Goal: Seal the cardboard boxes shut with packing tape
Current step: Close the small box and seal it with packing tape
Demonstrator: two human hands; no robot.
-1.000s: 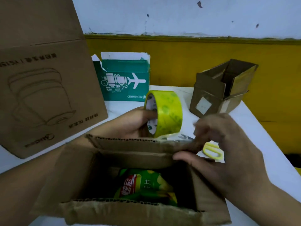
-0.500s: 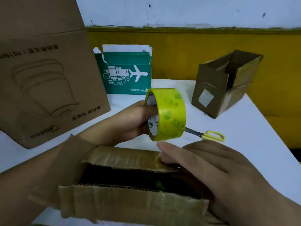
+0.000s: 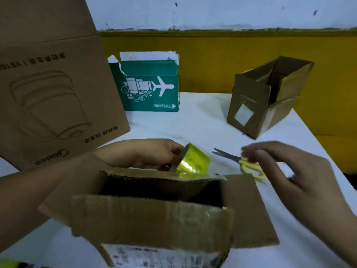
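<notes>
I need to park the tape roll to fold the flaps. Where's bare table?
Best: the bare table between the green box, the small open box and the scissors. Crowded: around the near box, where the left hand holding the tape roll and the right hand work.

You're looking over the near box [image 3: 154,219]; behind it the tape roll [image 3: 195,161] is sitting, seemingly touching its far flap, with the scissors [image 3: 231,157] lying just right.
</notes>
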